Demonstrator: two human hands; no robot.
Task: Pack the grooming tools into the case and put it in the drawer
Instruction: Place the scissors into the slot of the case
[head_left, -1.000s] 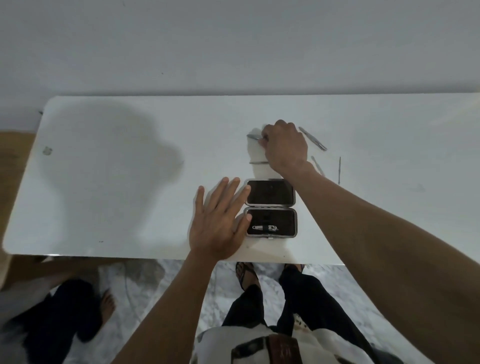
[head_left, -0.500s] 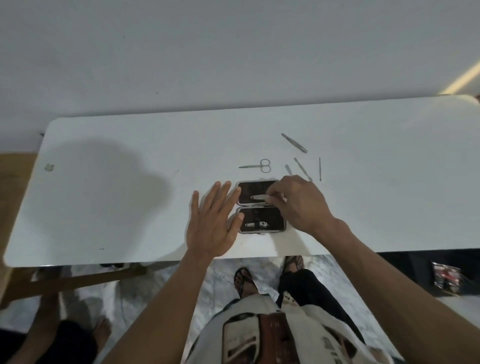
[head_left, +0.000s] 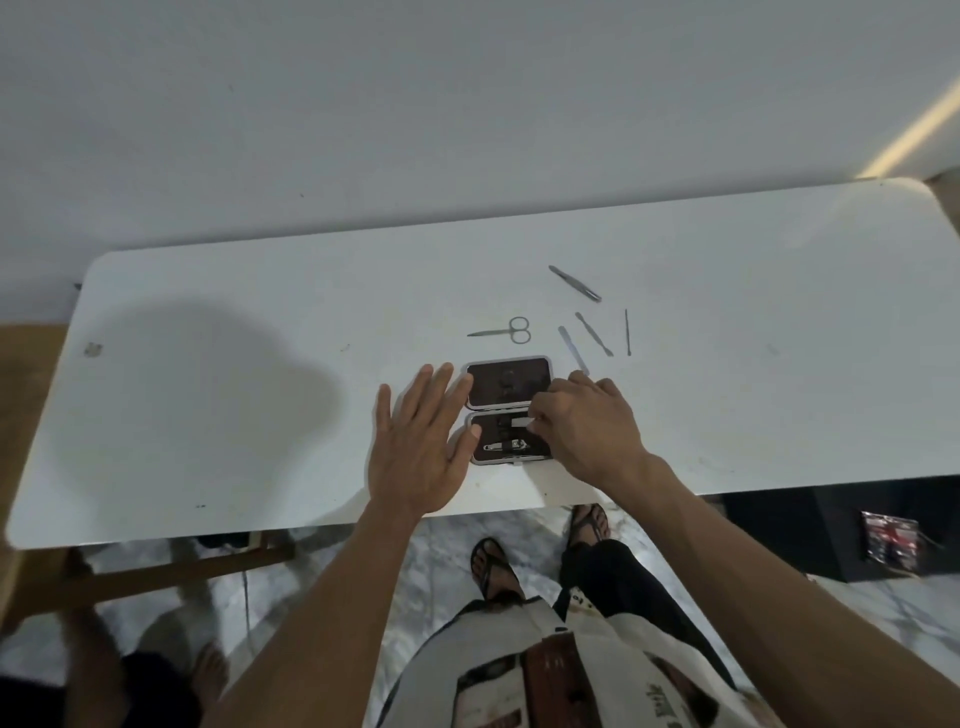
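An open dark case (head_left: 506, 384) with a silver rim lies near the front edge of the white table (head_left: 260, 364). A nail clipper (head_left: 506, 445) sits in its near half. My right hand (head_left: 587, 426) pinches a small metal tool (head_left: 519, 422) over the near half. My left hand (head_left: 421, 441) lies flat, fingers spread, against the case's left side. Behind the case lie small scissors (head_left: 506, 330), tweezers (head_left: 575, 283), a flat file (head_left: 572, 349), a thin pusher (head_left: 594, 333) and a slim pick (head_left: 627, 331).
The table's far edge meets a plain wall. Below the front edge I see my sandalled feet (head_left: 491, 566) on a marbled floor. A black cabinet (head_left: 831, 530) stands at the right. Another person's foot (head_left: 208, 670) shows at the lower left.
My right hand came back from the far tools with a small metal tool and lowered it from the lid half to the case's near half. The left hand stayed flat.
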